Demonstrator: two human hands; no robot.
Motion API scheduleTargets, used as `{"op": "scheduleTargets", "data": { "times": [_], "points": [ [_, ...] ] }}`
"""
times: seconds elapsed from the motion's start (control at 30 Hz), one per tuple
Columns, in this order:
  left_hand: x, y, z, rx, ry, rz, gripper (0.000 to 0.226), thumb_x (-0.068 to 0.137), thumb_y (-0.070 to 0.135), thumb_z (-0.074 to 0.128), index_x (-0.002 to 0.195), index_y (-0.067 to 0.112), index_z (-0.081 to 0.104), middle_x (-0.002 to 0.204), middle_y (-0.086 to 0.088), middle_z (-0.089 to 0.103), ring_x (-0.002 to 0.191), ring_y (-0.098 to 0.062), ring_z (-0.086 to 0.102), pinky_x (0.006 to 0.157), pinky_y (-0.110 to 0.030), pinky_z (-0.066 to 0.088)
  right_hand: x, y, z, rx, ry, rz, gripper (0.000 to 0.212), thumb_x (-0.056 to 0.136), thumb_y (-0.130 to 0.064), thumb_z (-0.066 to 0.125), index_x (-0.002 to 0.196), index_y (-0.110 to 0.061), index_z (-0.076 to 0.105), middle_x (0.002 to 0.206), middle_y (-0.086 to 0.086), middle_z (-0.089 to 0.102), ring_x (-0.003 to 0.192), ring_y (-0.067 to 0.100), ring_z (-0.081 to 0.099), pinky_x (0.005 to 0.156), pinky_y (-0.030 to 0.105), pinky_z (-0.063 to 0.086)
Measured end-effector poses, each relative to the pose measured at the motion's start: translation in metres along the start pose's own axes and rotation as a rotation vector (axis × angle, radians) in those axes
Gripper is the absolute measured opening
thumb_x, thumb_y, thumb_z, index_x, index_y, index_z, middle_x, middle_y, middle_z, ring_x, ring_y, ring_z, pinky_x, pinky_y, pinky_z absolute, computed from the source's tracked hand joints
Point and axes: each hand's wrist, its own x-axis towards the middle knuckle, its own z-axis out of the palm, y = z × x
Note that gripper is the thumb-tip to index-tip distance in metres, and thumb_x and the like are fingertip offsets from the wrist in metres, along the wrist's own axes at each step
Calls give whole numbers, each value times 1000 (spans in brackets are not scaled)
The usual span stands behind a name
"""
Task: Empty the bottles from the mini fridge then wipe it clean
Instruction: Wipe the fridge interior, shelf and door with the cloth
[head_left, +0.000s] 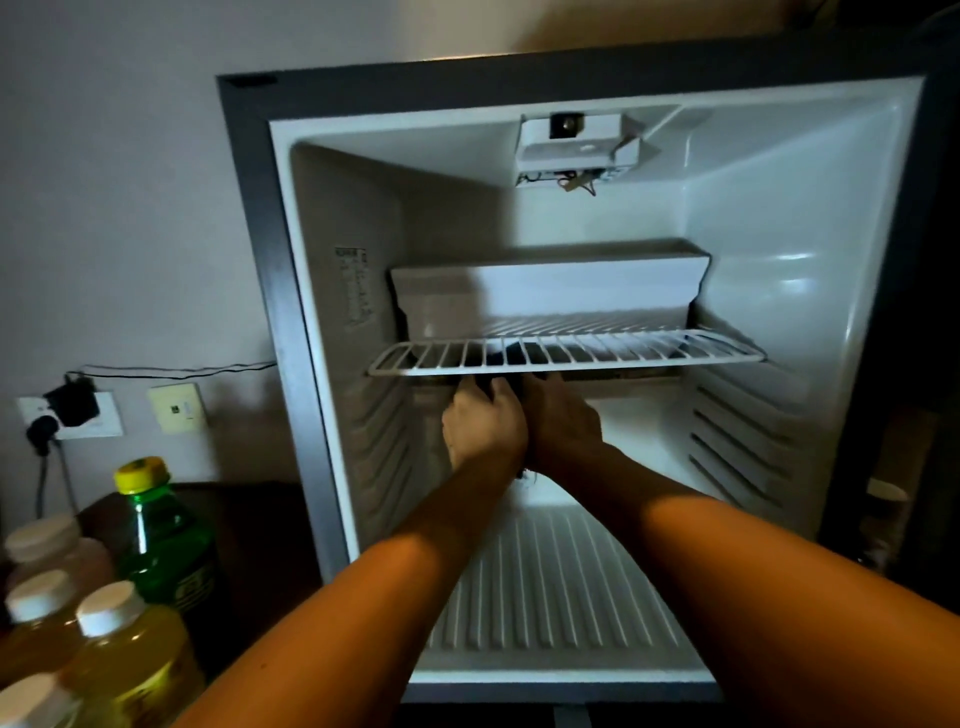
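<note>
The mini fridge (810, 291) stands open with no bottles inside. Both my arms reach into its lower part, just under the white wire shelf (566, 356). My left hand (483, 423) and my right hand (563, 423) sit side by side and together grip a dark cloth (511, 364) against the back wall; part of the cloth shows through the shelf bars. Several bottles stand outside at the lower left: a green bottle with a yellow cap (166, 540) and yellow juice bottles with white caps (130, 660).
The bottles stand on a dark low table (249, 530) left of the fridge. Wall sockets with a black plug and cable (72, 410) sit on the wall behind. A white tray (550, 291) hangs above the wire shelf. The open door (904, 467) is a dark mass at right.
</note>
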Motion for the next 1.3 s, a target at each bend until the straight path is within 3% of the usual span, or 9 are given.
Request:
{"op": "scheduleTargets", "data": {
  "times": [0.17, 0.33, 0.43, 0.53, 0.7, 0.9, 1.07, 1.17, 1.3],
  "points": [
    [5, -6, -15, -6, 2, -27, 42, 98, 25, 44, 138, 10, 45, 136, -21, 52, 124, -38, 49, 100, -37, 40, 18, -5, 14, 147, -71, -81, 51, 86, -31, 65, 133, -33, 45, 136, 8, 47, 123, 33, 44, 77, 32, 40],
    [-5, -9, -21, 7, 15, 28, 42, 97, 21, 45, 139, 14, 46, 141, -15, 49, 126, -35, 48, 101, -34, 38, 18, -7, 23, 350, -214, -163, 55, 88, -7, 64, 140, -8, 45, 138, 18, 51, 131, 37, 43, 103, 43, 42],
    [-17, -9, -26, -53, 32, 23, 39, 97, 23, 47, 135, 17, 52, 134, -13, 56, 122, -34, 52, 98, -34, 40, -3, -6, 16, 790, -214, -112, 26, 89, 7, 58, 114, 2, 61, 101, 23, 68, 95, 27, 68, 77, 35, 56],
    [-32, -7, -37, -102, -10, 14, 35, 92, 34, 52, 123, 17, 57, 114, -16, 64, 107, -35, 60, 90, -35, 48, -24, -5, 3, 887, -333, -66, 12, 94, -1, 54, 95, -7, 64, 63, 3, 62, 52, 7, 58, 48, 19, 43],
    [-53, 4, -56, -46, -70, 20, 40, 72, 51, 61, 98, 21, 53, 97, -8, 65, 91, -31, 64, 83, -47, 55, -50, -5, -18, 878, -374, -42, 18, 91, -9, 54, 102, 2, 63, 74, 17, 59, 66, 21, 54, 60, 30, 44],
    [-72, 22, -80, 24, -56, 88, 16, 79, 27, 74, 81, 26, 58, 87, 0, 69, 84, -20, 68, 78, -35, 58, -76, -7, -40, 858, -393, -20, 18, 89, -6, 58, 107, -11, 59, 98, 25, 69, 84, 29, 65, 75, 41, 52],
    [-78, 43, -94, -118, -30, 185, 19, 83, 14, 66, 98, 17, 54, 81, 5, 62, 74, -8, 62, 57, -14, 50, -94, -1, -67, 1043, -563, 60, 32, 90, -35, 63, 116, -16, 61, 111, 11, 65, 102, 27, 63, 83, 39, 54],
    [-79, 57, -95, -234, 21, 244, 20, 86, 15, 63, 98, 21, 48, 86, 7, 60, 84, -12, 63, 74, -26, 54, -96, -1, -87, 1292, -654, 102, 43, 83, -45, 64, 108, -10, 65, 109, 18, 67, 104, 37, 66, 87, 49, 54],
    [-71, 69, -94, -290, 86, 306, 14, 92, 17, 59, 100, 22, 49, 92, 5, 63, 83, -6, 63, 73, -25, 53, -89, -18, -106, 1383, -465, -7, 18, 90, -28, 59, 95, -11, 63, 96, 15, 63, 90, 30, 66, 78, 41, 57]
  ]
}}
